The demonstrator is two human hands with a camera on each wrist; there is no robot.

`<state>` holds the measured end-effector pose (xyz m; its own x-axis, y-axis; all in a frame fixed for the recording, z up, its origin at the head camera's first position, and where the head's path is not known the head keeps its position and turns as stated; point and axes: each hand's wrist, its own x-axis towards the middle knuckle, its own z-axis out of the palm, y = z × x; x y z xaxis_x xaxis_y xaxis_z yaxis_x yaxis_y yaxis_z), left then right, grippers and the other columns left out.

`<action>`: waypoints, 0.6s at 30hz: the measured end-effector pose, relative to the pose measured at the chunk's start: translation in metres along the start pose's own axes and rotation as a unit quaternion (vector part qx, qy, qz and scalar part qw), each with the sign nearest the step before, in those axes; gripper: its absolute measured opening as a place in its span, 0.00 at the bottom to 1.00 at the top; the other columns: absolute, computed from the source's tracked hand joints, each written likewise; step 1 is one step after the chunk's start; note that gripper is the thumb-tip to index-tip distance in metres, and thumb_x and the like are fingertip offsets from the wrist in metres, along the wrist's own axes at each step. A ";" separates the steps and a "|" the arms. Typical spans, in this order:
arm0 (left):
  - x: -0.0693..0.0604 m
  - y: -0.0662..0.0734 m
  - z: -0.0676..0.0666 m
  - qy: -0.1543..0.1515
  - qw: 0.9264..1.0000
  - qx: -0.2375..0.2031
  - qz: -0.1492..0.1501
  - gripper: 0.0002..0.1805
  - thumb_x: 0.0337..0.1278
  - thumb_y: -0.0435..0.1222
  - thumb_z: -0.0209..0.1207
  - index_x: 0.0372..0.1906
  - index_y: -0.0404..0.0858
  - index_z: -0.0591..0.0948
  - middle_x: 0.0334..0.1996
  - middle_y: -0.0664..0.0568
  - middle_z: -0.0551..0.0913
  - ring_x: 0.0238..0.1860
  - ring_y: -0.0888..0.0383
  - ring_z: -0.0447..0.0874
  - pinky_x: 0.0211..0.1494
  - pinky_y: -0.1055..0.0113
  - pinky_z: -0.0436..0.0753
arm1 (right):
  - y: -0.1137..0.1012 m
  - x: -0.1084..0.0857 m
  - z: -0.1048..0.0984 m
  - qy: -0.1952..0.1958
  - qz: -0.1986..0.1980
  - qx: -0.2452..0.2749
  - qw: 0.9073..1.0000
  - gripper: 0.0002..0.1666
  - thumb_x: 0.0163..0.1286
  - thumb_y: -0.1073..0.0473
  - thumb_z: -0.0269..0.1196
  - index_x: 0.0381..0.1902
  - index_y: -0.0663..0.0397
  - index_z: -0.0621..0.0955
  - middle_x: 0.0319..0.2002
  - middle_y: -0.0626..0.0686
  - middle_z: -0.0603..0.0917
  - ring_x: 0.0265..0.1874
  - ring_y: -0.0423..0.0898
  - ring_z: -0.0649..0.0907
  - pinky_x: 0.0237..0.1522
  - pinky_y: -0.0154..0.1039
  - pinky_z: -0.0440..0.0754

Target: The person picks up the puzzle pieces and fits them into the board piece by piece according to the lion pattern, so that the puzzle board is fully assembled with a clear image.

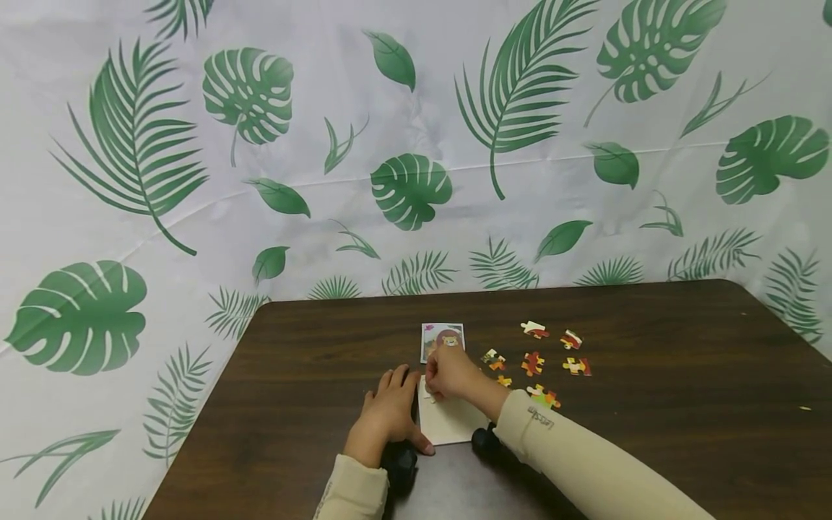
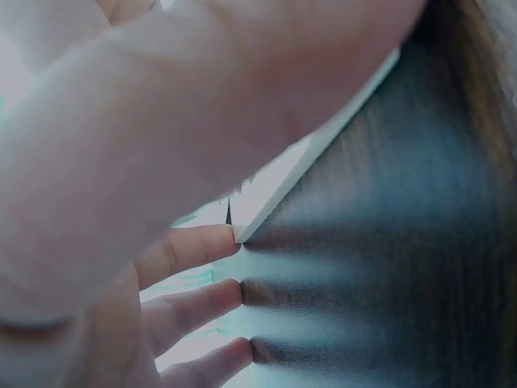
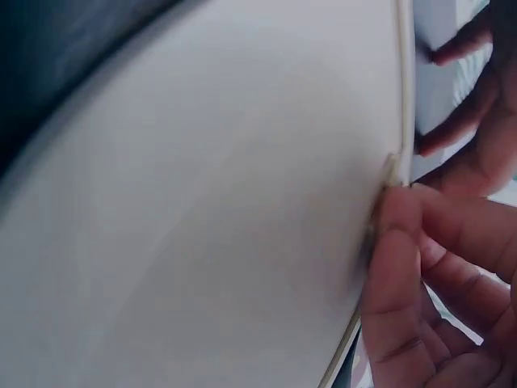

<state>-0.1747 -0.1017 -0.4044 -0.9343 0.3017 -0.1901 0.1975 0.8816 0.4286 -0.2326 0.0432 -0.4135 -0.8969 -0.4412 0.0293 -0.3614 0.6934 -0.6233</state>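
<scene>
A pale, shallow-rimmed puzzle board (image 1: 455,425) lies on the table in the head view. At its upper left corner my right hand (image 1: 453,372) pinches a puzzle piece (image 3: 392,170) between thumb and fingers. The piece shows only edge-on in the right wrist view, close to the board's rim; its printed face is hidden. My left hand (image 1: 392,406) rests along the board's left side, fingers extended and spread, with the thumb by the lower left corner. In the left wrist view a fingertip (image 2: 230,236) touches the board's corner.
Just beyond the board lies a picture card (image 1: 442,334) with a lion, partly covered by my right hand. Several loose puzzle pieces (image 1: 533,363) are scattered to the right on the dark wooden table (image 1: 312,361). A leaf-patterned cloth (image 1: 429,108) hangs behind the table.
</scene>
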 end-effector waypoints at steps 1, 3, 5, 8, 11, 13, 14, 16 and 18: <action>0.000 0.000 0.000 0.001 1.000 0.000 0.000 0.62 0.15 0.50 0.79 0.67 0.38 0.62 0.68 0.40 0.54 0.67 0.38 0.47 0.57 0.32 0.53 | 0.001 -0.001 0.000 0.000 -0.009 0.003 1.000 0.11 0.53 0.69 0.65 0.14 0.55 0.78 0.09 0.44 0.74 0.11 0.37 0.72 0.15 0.29 0.66; -0.001 0.000 0.000 0.003 1.000 -0.002 0.000 0.61 0.14 0.50 0.79 0.67 0.38 0.63 0.68 0.40 0.54 0.67 0.38 0.47 0.57 0.32 0.54 | 0.002 -0.002 -0.003 -0.001 -0.016 0.019 1.000 0.10 0.57 0.68 0.64 0.17 0.56 0.80 0.12 0.45 0.76 0.12 0.37 0.73 0.15 0.30 0.68; -0.001 0.000 0.000 0.005 1.000 -0.003 0.000 0.61 0.14 0.50 0.79 0.66 0.38 0.63 0.67 0.40 0.55 0.67 0.38 0.48 0.57 0.32 0.54 | 0.003 -0.002 -0.008 -0.002 -0.011 0.045 0.999 0.08 0.59 0.67 0.62 0.21 0.57 0.82 0.15 0.46 0.78 0.12 0.38 0.75 0.16 0.31 0.71; -0.002 0.001 0.000 0.007 1.000 -0.003 0.002 0.61 0.14 0.50 0.79 0.66 0.38 0.63 0.67 0.40 0.55 0.67 0.38 0.48 0.56 0.32 0.54 | 0.009 -0.002 -0.020 0.009 0.023 0.077 0.997 0.05 0.61 0.65 0.61 0.26 0.58 0.83 0.18 0.48 0.79 0.14 0.40 0.78 0.16 0.34 0.74; -0.001 0.001 0.000 0.008 1.000 -0.001 0.002 0.61 0.14 0.50 0.79 0.66 0.39 0.63 0.67 0.41 0.55 0.67 0.39 0.49 0.56 0.32 0.55 | 0.022 -0.002 -0.039 0.032 0.060 0.101 0.993 0.05 0.62 0.65 0.60 0.31 0.60 0.82 0.20 0.51 0.80 0.15 0.44 0.79 0.18 0.38 0.77; 0.000 0.001 0.000 0.009 1.000 0.000 0.001 0.62 0.14 0.50 0.79 0.66 0.39 0.62 0.67 0.41 0.55 0.67 0.39 0.49 0.57 0.32 0.55 | 0.034 -0.002 -0.053 0.049 0.078 0.103 0.990 0.06 0.63 0.65 0.59 0.33 0.62 0.82 0.22 0.53 0.80 0.17 0.46 0.80 0.20 0.40 0.78; 0.000 0.000 0.000 0.008 1.000 -0.001 0.000 0.62 0.13 0.50 0.79 0.66 0.39 0.62 0.67 0.41 0.55 0.67 0.39 0.48 0.57 0.33 0.54 | 0.041 -0.002 -0.060 0.059 0.086 0.103 0.989 0.07 0.63 0.65 0.59 0.34 0.63 0.82 0.23 0.53 0.80 0.18 0.47 0.81 0.21 0.40 0.78; 0.000 0.000 0.001 0.007 1.000 -0.001 -0.003 0.62 0.14 0.50 0.79 0.67 0.39 0.62 0.67 0.41 0.55 0.67 0.39 0.48 0.57 0.33 0.54 | 0.056 -0.002 -0.074 0.081 0.096 0.089 0.988 0.07 0.63 0.64 0.59 0.34 0.63 0.82 0.25 0.55 0.81 0.20 0.47 0.81 0.22 0.40 0.79; 0.001 -0.001 0.001 0.006 1.000 -0.002 -0.005 0.62 0.14 0.50 0.79 0.67 0.40 0.62 0.68 0.41 0.55 0.67 0.39 0.48 0.57 0.33 0.54 | 0.070 -0.004 -0.086 0.102 0.105 0.064 0.987 0.06 0.63 0.65 0.60 0.34 0.63 0.82 0.27 0.55 0.81 0.20 0.47 0.81 0.23 0.38 0.78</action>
<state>-0.1752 -0.1016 -0.4058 -0.9396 0.2884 -0.1843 0.1866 0.8831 0.4306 -0.2766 0.1424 -0.3905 -0.9859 -0.1626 0.0383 -0.1394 0.6742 -0.7253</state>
